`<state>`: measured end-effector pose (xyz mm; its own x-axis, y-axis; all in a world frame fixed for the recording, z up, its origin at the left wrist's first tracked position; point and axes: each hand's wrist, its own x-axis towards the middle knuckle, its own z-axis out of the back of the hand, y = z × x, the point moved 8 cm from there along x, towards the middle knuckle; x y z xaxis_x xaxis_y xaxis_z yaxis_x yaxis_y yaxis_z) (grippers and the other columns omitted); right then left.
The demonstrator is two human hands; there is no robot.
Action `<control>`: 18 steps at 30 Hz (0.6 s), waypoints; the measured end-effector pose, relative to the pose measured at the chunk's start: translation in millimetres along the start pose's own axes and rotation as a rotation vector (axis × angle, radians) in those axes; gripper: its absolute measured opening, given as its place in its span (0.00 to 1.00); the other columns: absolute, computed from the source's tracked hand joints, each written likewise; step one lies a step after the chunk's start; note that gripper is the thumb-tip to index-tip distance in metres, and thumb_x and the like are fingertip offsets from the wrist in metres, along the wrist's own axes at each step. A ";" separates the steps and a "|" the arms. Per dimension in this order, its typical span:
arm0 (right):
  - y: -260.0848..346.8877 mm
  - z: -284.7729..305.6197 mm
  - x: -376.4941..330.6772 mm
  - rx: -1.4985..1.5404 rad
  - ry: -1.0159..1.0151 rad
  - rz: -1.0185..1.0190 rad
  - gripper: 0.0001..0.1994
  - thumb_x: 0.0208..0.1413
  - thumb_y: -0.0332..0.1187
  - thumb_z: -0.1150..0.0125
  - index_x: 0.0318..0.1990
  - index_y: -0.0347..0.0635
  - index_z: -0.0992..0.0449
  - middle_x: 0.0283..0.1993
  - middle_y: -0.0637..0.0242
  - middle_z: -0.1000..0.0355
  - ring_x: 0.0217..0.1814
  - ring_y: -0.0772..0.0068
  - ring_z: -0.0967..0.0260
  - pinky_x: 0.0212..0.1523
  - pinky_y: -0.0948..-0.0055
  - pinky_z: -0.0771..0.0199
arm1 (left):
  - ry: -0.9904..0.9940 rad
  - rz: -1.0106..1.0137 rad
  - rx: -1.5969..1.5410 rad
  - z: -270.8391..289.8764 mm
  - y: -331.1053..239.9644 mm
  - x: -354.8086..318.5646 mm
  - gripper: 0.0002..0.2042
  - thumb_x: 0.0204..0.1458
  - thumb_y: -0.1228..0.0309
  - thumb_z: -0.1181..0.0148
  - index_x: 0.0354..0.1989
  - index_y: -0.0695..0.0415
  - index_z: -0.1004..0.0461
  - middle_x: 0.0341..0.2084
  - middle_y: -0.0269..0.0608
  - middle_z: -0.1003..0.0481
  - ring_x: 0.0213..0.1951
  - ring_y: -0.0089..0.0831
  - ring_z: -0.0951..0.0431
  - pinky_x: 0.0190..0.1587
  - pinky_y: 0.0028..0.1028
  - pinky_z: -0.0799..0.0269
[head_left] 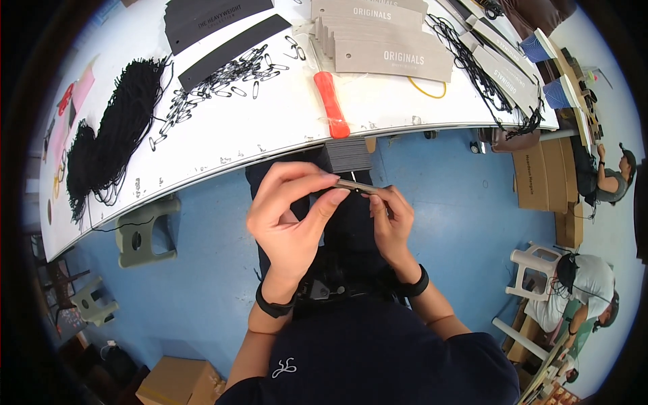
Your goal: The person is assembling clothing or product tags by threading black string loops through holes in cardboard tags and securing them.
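Left hand (287, 223) raised over lap, fingers closed in pinch grip on thin grey card tag (356, 185), seen edge-on. Right hand (391, 223) meets it from other side, fingertips closed on same tag's right end. Tag held in air below edge of white surface (223, 135), above dark stack of tags (349, 154) on lap. On surface: orange-handled tool (331, 103), scattered safety pins (226, 77), bundle of black strings (108, 145), pile of grey tags (385, 37), black card strips (223, 30). Blue floor (202, 270) beneath.
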<state>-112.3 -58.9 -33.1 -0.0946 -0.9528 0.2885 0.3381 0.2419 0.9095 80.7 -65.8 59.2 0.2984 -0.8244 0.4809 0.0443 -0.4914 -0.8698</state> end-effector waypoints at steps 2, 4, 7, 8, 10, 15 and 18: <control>-0.3 -0.5 0.0 0.004 0.000 -0.002 0.03 0.54 0.23 0.42 0.33 0.34 0.23 0.24 0.64 0.32 0.24 0.74 0.38 0.26 0.77 0.39 | 0.023 0.051 -0.081 -1.7 3.8 -0.4 0.11 0.38 0.82 0.30 0.33 0.63 0.22 0.31 0.40 0.26 0.29 0.24 0.26 0.30 0.19 0.31; -0.6 -1.1 0.1 0.005 0.007 0.001 0.02 0.54 0.24 0.41 0.33 0.34 0.23 0.24 0.64 0.32 0.24 0.73 0.38 0.26 0.77 0.39 | 0.039 0.064 0.020 -3.5 3.3 -1.9 0.11 0.38 0.81 0.29 0.32 0.62 0.23 0.33 0.40 0.27 0.27 0.20 0.30 0.28 0.18 0.35; 5.7 -2.8 1.5 -0.004 0.008 0.028 0.02 0.53 0.24 0.41 0.33 0.35 0.23 0.24 0.64 0.32 0.24 0.72 0.37 0.26 0.76 0.38 | 0.049 0.068 0.047 -7.1 0.4 -3.2 0.11 0.36 0.81 0.30 0.29 0.60 0.24 0.31 0.39 0.27 0.24 0.22 0.32 0.26 0.20 0.37; 6.7 -3.1 1.4 -0.005 0.009 0.027 0.02 0.53 0.24 0.41 0.33 0.35 0.23 0.24 0.64 0.32 0.24 0.72 0.37 0.26 0.76 0.38 | 0.049 0.069 0.047 -6.1 1.9 -1.6 0.11 0.36 0.81 0.30 0.29 0.60 0.24 0.31 0.39 0.27 0.24 0.22 0.32 0.26 0.20 0.37; 12.9 -8.2 0.8 -0.035 0.058 0.062 0.02 0.52 0.23 0.40 0.32 0.35 0.23 0.23 0.63 0.33 0.23 0.69 0.37 0.25 0.74 0.39 | 0.069 -0.342 0.377 -8.7 -26.3 -0.6 0.12 0.33 0.81 0.31 0.27 0.59 0.25 0.27 0.36 0.27 0.24 0.27 0.30 0.27 0.23 0.36; 33.3 -15.7 -6.1 -0.076 0.095 0.288 0.04 0.45 0.20 0.37 0.30 0.33 0.25 0.22 0.61 0.35 0.21 0.64 0.40 0.22 0.70 0.41 | 0.244 -0.636 0.690 -26.2 -40.6 -26.6 0.06 0.39 0.75 0.39 0.28 0.55 0.25 0.32 0.31 0.23 0.31 0.26 0.24 0.28 0.21 0.36; 44.4 -14.8 -11.2 -0.077 0.127 0.420 0.07 0.39 0.19 0.35 0.28 0.34 0.27 0.20 0.62 0.37 0.19 0.62 0.42 0.20 0.68 0.44 | 0.344 -0.624 0.781 -32.9 -22.3 -42.2 0.07 0.41 0.75 0.41 0.31 0.54 0.24 0.31 0.30 0.22 0.31 0.24 0.24 0.27 0.19 0.36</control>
<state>-82.4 -40.3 -0.4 0.1801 -0.7908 0.5849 0.3918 0.6031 0.6948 35.7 -29.3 61.9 -0.2698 -0.5834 0.7660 0.7344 -0.6392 -0.2282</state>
